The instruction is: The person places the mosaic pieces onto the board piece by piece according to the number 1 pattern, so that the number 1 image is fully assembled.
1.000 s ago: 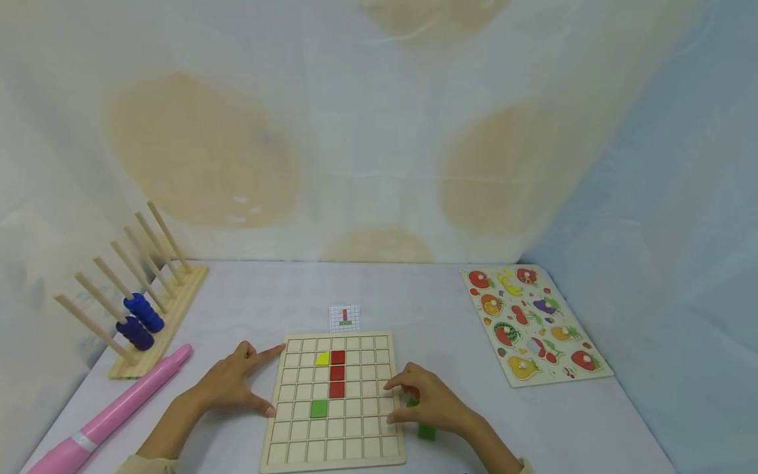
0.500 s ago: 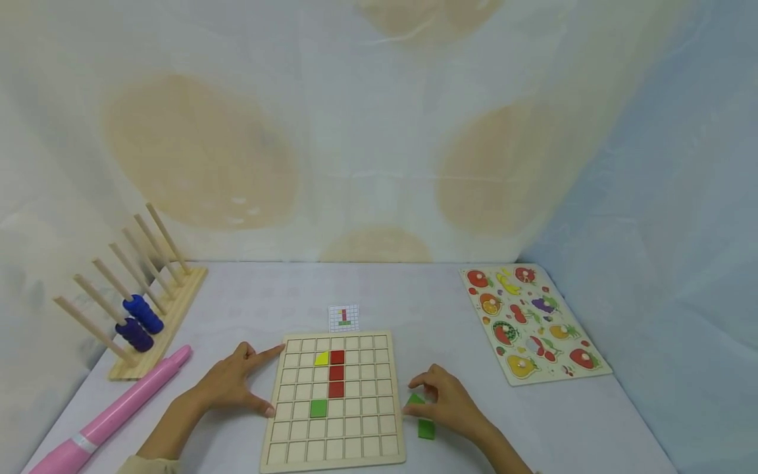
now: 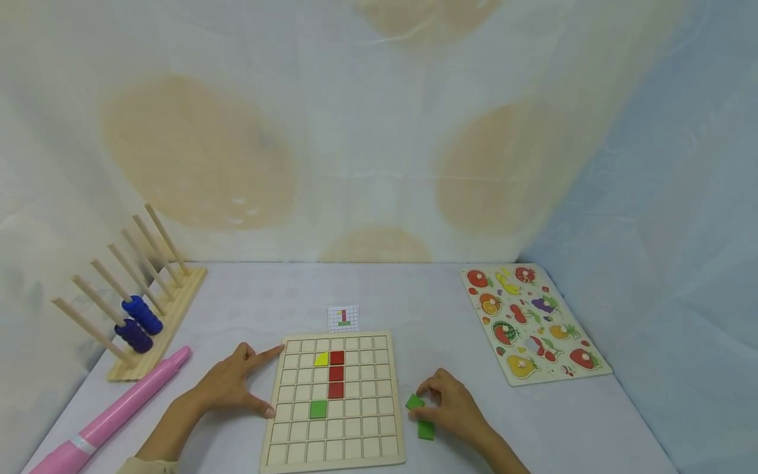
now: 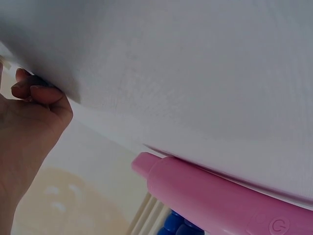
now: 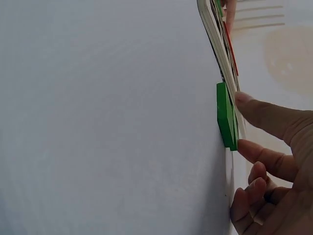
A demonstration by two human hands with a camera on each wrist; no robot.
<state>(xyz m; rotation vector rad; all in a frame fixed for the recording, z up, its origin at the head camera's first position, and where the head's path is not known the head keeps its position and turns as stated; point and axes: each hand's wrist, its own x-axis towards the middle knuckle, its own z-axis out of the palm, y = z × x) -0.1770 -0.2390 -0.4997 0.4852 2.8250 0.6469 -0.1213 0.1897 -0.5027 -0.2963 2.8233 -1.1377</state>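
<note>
A square wooden grid board (image 3: 302,431) lies at the front middle, bearing three red tiles (image 3: 336,374) in a column, a yellow tile (image 3: 322,359) with a rounded corner and a green square tile (image 3: 318,409). My left hand (image 3: 233,378) reaches the board's left side, index finger and thumb stretched apart along its edge. To the right of the board, my right hand (image 3: 448,406) has thumb and index finger at opposite sides of a green tile (image 3: 415,402), pinching it low at the table. Just in front lies another green tile (image 3: 426,430), seen large in the right wrist view.
Behind the board lies a small printed pattern card (image 3: 343,318). A wooden peg stand (image 3: 186,289) with blue and purple beads is at the left, beside a pink wand-like tube (image 3: 124,408). A fruit puzzle board (image 3: 533,329) lies at the back right.
My right hand has drawn back from the board's right edge to the loose green tiles, and its thumb and index finger have come around one. My left hand stays put.
</note>
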